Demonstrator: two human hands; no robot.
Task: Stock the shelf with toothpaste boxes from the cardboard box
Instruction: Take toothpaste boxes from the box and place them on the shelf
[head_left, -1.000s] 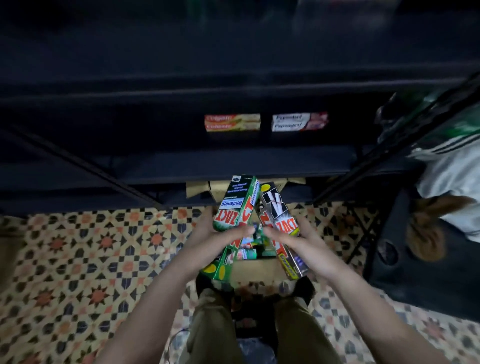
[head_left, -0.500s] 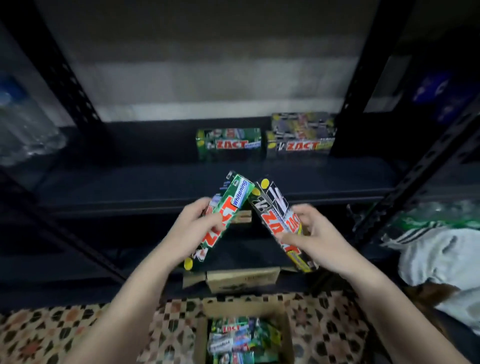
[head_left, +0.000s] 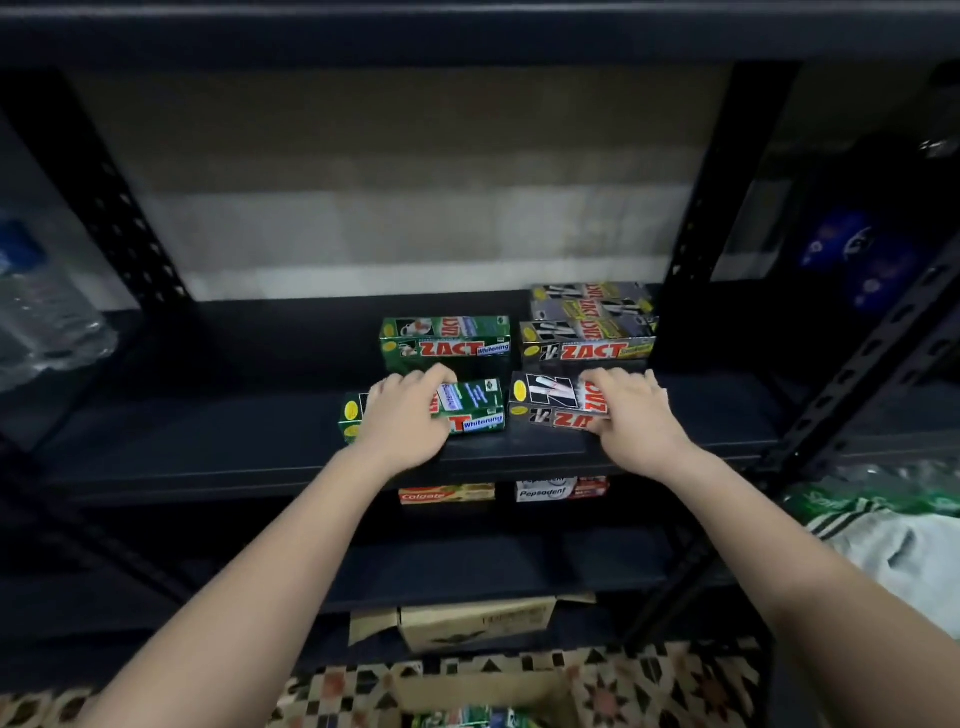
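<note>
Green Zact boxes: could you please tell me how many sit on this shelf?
2: one green Zact box at the back, another in front under the left hand. More may hide behind.

"ZACT Whitening" on green boxes (head_left: 445, 338), "ZACT" on black boxes (head_left: 589, 347), "Colgate" box (head_left: 447, 493), "Pepsodent" box (head_left: 561, 489)

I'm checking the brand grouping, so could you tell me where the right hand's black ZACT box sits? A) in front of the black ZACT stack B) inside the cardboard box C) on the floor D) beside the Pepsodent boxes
A: the right hand rests on the black ZACT box, directly before the black ZACT stack.
</note>
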